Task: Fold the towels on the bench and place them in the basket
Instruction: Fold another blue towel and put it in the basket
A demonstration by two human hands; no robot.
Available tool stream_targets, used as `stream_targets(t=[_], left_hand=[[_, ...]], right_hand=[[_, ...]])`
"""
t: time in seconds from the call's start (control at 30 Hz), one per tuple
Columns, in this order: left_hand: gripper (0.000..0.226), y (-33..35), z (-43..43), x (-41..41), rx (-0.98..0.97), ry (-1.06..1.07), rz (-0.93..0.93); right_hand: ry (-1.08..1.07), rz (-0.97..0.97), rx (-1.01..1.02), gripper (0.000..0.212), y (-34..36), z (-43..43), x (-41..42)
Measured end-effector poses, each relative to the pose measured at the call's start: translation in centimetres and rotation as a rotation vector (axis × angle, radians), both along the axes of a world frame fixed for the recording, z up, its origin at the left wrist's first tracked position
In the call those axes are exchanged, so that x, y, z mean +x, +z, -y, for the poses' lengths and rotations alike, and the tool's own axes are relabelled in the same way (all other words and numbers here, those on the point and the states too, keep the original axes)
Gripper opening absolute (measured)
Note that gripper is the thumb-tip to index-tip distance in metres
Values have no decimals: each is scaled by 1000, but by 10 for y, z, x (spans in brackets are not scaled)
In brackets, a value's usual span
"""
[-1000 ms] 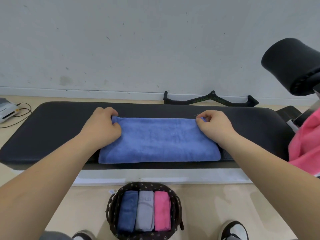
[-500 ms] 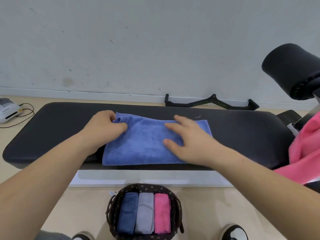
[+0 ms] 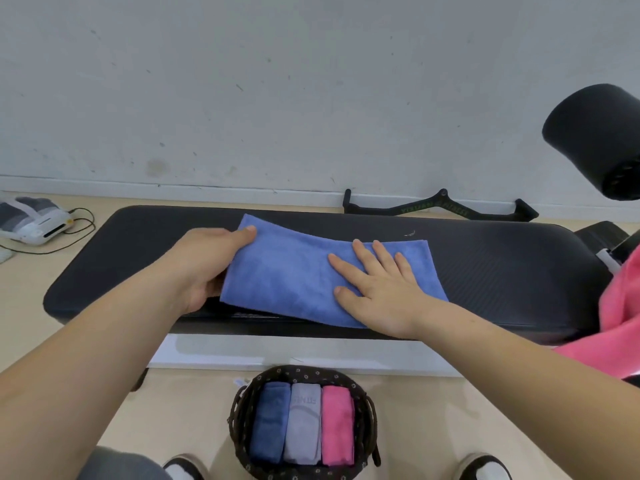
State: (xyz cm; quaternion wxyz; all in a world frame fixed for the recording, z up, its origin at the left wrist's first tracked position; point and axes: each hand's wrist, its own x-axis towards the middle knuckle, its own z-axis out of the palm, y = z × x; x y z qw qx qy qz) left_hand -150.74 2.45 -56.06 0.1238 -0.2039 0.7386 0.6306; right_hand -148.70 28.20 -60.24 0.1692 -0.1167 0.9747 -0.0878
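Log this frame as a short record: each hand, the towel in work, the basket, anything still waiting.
left hand: grips left end of blue towel
right hand: flat, pressing the towel's right half
bench: black, blue towel lies on it
basket: on floor, holds navy towel, grey towel, folded pink towel
waiting: loose pink towel by bench's right end

Forearms (image 3: 104,341) bare, no sleeves in view; grey trouser leg (image 3: 117,462); black-and-white shoes (image 3: 485,467), toes white.

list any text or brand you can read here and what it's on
"FITNESS", likely: green letters on the black handle bar; the word before it is blurred.
Embossed word on the grey towel in the basket: too faint to read.
No other text.
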Motion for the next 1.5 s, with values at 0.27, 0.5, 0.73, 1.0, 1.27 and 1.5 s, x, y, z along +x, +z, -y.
stream_targets(t=[0.27, 0.5, 0.73, 1.0, 1.27, 1.5], left_hand=[[15, 26, -47, 5, 30, -25, -250], [5, 28, -145, 10, 55, -227, -226], [31, -3, -211, 6, -22, -440, -127], [32, -3, -176, -2, -108, -331, -235], [50, -4, -141, 2, -934, -627, -148], [20, -7, -136, 4, -343, -435, -99]], right_hand=[[-182, -362, -389, 35, 15, -21, 2], [-563, -156, -697, 32, 23, -82, 1], [-727, 88, -1025, 45, 19, -102, -1], [-620, 4, -940, 29, 14, -100, -2], [-407, -385, -238, 54, 22, -93, -3], [-55, -84, -172, 72, 13, -77, 7]])
